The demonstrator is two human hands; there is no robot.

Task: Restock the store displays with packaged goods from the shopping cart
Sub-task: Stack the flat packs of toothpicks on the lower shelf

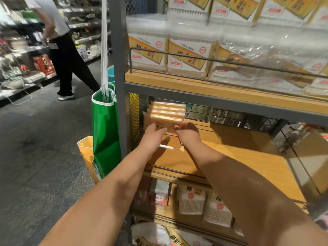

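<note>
Your fingers were wrapped around the near edge of a stack of tan packs (166, 112), left hand (154, 132) on the left corner, right hand (186, 129) on the right, both curled in a grip, though the fingertips were hidden behind the packs so I can't say how tight. The stack sat at the far left of the middle shelf (230, 157), up against the mesh side panel (134, 114), and it's blurry enough that I can't tell if it was resting on the wood or just above it.

The rest of that middle shelf looked bare to the right, so my guess is you'd barely started filling it. The top shelf (177, 80) was already packed with cotton swab boxes (186, 52), and the bottom shelf had small white packets (192, 201) on it. No cart in view, so no idea how much stock was left.

A green bag (104, 128) hung off the rack's post, and another person (62, 50) was walking down the aisle.
</note>
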